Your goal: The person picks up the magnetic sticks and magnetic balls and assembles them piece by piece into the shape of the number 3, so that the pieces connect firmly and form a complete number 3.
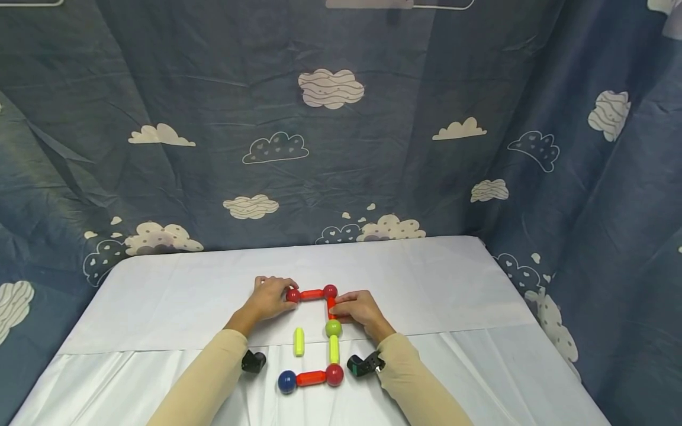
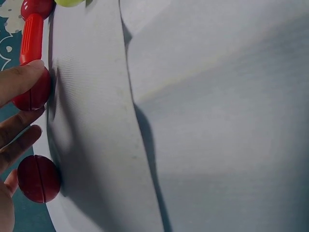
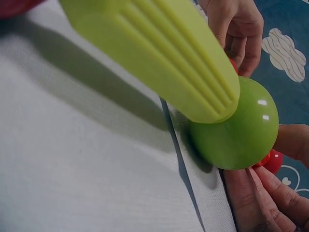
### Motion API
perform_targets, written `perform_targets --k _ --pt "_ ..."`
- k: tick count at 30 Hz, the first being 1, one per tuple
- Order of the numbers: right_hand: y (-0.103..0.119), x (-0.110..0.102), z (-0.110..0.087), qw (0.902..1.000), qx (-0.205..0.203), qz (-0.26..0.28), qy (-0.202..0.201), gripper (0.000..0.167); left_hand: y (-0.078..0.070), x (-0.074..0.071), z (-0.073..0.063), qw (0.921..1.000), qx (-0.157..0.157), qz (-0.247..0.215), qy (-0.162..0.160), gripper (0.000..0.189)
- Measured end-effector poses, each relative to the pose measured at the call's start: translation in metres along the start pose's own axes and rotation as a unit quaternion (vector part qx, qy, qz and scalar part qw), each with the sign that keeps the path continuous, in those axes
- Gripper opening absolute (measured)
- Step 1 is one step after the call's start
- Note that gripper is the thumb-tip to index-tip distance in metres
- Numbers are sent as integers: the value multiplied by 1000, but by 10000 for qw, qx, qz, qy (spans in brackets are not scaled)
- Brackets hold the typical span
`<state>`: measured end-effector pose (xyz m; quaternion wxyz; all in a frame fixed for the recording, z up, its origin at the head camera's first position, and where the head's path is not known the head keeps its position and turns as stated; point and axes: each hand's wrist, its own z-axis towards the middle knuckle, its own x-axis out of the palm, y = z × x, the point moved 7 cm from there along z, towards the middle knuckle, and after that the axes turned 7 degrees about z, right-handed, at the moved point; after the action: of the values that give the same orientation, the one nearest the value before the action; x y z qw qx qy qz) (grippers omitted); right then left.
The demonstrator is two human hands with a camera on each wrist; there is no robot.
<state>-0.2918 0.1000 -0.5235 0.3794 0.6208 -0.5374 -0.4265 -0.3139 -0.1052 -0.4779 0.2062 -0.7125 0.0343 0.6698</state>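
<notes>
My left hand [image 1: 268, 297] pinches a red ball [image 1: 293, 296] at the far left end of a ball-and-rod chain. From that ball a red rod [image 1: 311, 294] runs right to a second red ball [image 1: 330, 291]. My right hand [image 1: 360, 309] pinches the red rod [image 1: 331, 306] leading from there toward me. That rod meets a green ball [image 1: 333, 328], followed by a yellow-green rod [image 3: 159, 58], a red ball [image 1: 334, 374], a red rod [image 1: 311, 378] and a blue ball [image 1: 287, 381]. In the left wrist view another red ball [image 2: 38, 179] sits beside my left hand's lower fingers.
A separate yellow-green rod [image 1: 299, 342] lies left of the chain's middle on the white cloth [image 1: 426, 284]. A seam or fold crosses the cloth. A dark cloud-patterned curtain [image 1: 346, 171] hangs behind and at the sides. Each wrist carries a black device.
</notes>
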Motion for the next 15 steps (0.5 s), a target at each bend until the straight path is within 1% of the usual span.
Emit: perform_targets --k 8,12,15 --pt "0 0 -1 10000 -33 9 21 26 2 -1 -2 9999 -9 -98 24 38" --pt "-1 0 -1 9999 -54 98 64 26 2 -5 -3 9998 85 -189 -18 38" --pt "-1 0 0 9999 -34 124 75 26 2 -8 -5 9996 227 -160 -109 37"
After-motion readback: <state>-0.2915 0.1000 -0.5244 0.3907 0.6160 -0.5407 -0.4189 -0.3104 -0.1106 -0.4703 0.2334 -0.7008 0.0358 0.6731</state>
